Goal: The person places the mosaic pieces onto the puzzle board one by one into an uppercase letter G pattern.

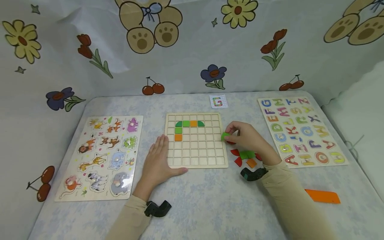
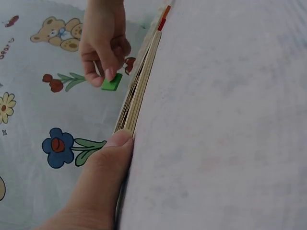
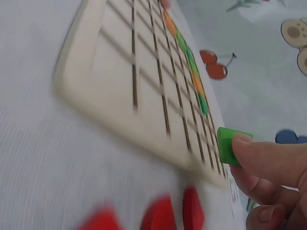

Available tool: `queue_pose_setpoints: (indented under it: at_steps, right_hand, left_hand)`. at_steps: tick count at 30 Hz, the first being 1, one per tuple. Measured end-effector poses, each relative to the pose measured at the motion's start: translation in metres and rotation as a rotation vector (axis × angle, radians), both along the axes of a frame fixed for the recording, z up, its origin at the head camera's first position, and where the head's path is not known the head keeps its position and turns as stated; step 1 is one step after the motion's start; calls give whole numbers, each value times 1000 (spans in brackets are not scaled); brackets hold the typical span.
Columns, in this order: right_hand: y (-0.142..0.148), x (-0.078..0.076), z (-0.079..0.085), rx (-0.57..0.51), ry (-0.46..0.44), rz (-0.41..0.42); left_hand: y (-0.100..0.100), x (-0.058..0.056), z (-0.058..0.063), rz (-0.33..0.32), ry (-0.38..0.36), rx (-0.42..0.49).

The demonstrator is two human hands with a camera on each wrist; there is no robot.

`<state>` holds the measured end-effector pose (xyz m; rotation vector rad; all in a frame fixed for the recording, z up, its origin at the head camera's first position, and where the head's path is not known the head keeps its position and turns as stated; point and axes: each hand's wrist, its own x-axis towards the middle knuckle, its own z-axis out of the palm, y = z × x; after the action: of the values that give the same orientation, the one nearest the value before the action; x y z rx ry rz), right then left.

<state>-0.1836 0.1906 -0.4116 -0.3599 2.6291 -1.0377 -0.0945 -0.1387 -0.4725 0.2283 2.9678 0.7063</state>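
A wooden grid board (image 1: 196, 151) lies mid-table, with several green and orange tiles set along its upper left cells. My left hand (image 1: 157, 163) rests at the board's left side, fingers straight, its thumb (image 2: 112, 153) against the near edge. Between thumb and fingers, my right hand (image 1: 244, 135) pinches a green square tile (image 3: 228, 143), held just above the board's right edge. Below that hand lie loose tiles: red quarter-round pieces (image 1: 238, 161), green squares (image 1: 246, 154) and an orange square (image 1: 251, 163). The right palm is hidden in the head view.
A small pattern card (image 1: 218, 101) lies behind the board. An animal puzzle (image 1: 100, 160) is to the left and an alphabet puzzle (image 1: 303, 131) to the right. An orange flat piece (image 1: 322, 196) lies near the right forearm. A printed cloth (image 1: 186, 66) hangs behind the table.
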Motion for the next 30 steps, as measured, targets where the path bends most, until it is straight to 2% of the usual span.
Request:
queue_pose_setpoints:
  at_steps: [5,11,15,21,30]
  right_hand:
    - [-42,-3,1,-50,1,35]
    - [-92,-1,-7,-80,19,124]
    - [-119,1,-12,-102,21,149]
    - [-143,5,-16,-100,32,148]
    - [-155,9,-18,17,111,190]
  left_hand:
    - [0,-1,-1,-2,2,10]
    - [-2,-1,1,-8,10,-3]
    - [-3,-1,2,-19,2,-11]
    - [-3,-2,3,-25,2,-22]
    - [-3,0,2,-27,29,-2]
